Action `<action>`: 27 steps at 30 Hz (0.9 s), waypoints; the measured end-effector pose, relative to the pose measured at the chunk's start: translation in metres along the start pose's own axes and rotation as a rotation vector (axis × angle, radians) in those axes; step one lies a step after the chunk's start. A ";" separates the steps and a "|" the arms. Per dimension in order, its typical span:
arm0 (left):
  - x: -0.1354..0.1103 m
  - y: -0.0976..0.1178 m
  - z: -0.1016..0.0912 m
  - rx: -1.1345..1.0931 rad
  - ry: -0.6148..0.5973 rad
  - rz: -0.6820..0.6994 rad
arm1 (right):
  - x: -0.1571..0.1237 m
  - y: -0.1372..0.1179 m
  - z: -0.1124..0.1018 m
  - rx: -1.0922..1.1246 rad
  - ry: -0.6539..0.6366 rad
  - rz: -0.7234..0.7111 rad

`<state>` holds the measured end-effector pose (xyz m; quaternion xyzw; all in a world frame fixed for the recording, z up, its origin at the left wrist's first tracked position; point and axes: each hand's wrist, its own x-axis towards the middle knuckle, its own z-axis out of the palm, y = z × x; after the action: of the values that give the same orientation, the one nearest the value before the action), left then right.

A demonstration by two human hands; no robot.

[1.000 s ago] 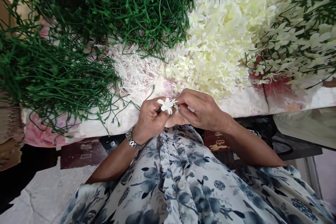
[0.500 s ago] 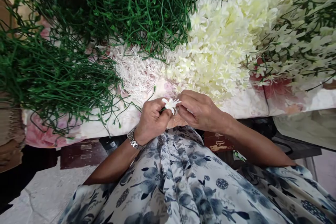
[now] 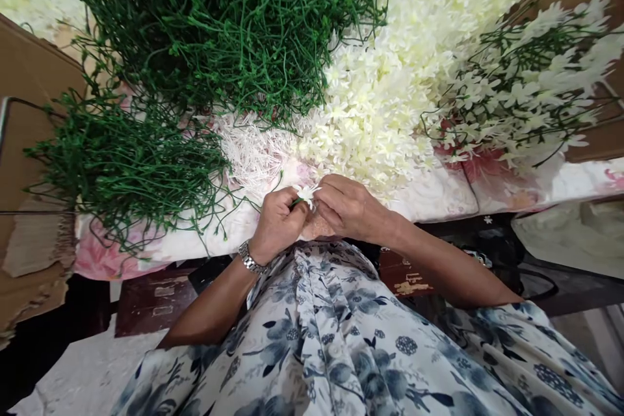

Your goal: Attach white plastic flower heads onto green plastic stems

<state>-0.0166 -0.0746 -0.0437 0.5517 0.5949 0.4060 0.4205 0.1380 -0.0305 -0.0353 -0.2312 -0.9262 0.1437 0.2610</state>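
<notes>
Between my hands is a small white artificial flower [image 3: 307, 194] on a green stem. My left hand [image 3: 279, 224], with a metal watch on its wrist, pinches it between thumb and index finger. Bent fingers of my right hand [image 3: 351, 209] meet the flower's right side in a pinch; whether they grip a petal or some other tiny part is hidden. Just beyond my hands lie a heap of thin white strands [image 3: 256, 151] and a large pile of loose cream-white flower heads [image 3: 377, 120].
Green artificial stems form a tall heap [image 3: 234, 32] and a smaller pile [image 3: 131, 172] at left. Finished-looking white flowers on stems [image 3: 526, 91] lie at right. Cardboard [image 3: 36, 91] stands at the left edge. A floral cloth [image 3: 185, 244] covers the table.
The view has shifted, bringing more cardboard into sight at both sides. My hands stay together at the white flower, with little visible change in their grip.
</notes>
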 end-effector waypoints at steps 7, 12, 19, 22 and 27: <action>-0.004 0.008 -0.006 -0.043 -0.091 -0.090 | -0.007 0.005 -0.006 0.226 0.077 0.094; -0.008 0.022 -0.018 -0.209 -0.239 -0.099 | -0.019 0.002 -0.039 0.183 0.120 0.172; -0.008 0.023 -0.020 -0.002 -0.126 0.010 | -0.055 0.044 -0.131 -0.344 0.517 0.421; -0.008 0.020 -0.017 0.101 -0.182 0.089 | -0.074 0.077 -0.175 -0.718 0.693 0.653; -0.009 0.018 -0.018 0.215 -0.137 0.159 | -0.094 0.114 -0.205 -0.922 0.475 0.925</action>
<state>-0.0274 -0.0826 -0.0207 0.6654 0.5594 0.3333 0.3650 0.3620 0.0489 0.0504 -0.7145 -0.6169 -0.2225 0.2438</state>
